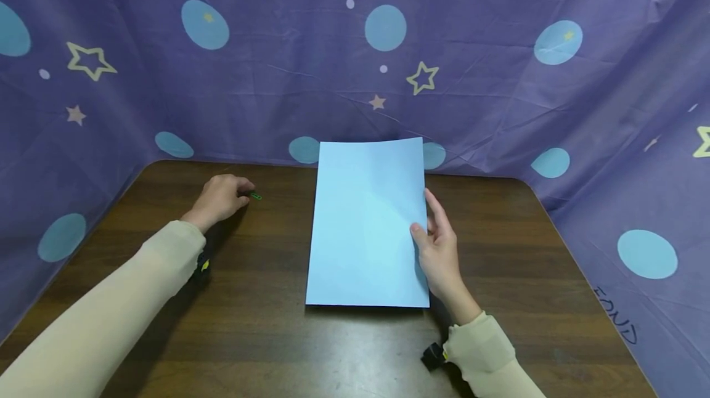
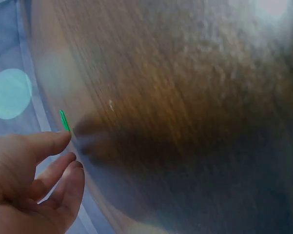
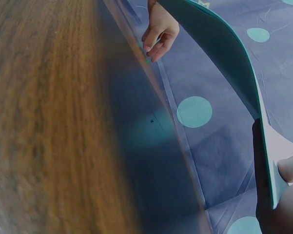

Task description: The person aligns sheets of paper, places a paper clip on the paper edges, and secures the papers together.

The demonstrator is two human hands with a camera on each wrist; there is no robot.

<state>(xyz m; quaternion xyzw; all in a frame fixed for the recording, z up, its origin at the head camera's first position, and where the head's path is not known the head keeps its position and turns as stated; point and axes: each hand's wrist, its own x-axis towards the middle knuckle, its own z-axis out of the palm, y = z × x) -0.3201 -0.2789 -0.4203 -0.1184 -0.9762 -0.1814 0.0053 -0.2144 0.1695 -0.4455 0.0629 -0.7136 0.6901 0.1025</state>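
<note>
A light blue sheet of paper [image 1: 366, 225] is held up off the table, its bottom edge above the wood. My right hand [image 1: 440, 256] grips it at the right edge, thumb on the front and fingers behind. In the right wrist view the sheet [image 3: 224, 53] bows along its length. To the left, my left hand [image 1: 220, 199] pinches a small green paper clip [image 1: 256, 196] at its fingertips, over the far left of the table. The clip [image 2: 64, 120] sticks out past the fingertips in the left wrist view, its other end hidden.
The brown wooden table [image 1: 266, 349] has rounded far corners. Behind it and at both sides hangs a purple curtain [image 1: 471, 108] with blue dots and stars. A black wrist device [image 1: 432, 356] sits by the right sleeve [image 1: 482, 349].
</note>
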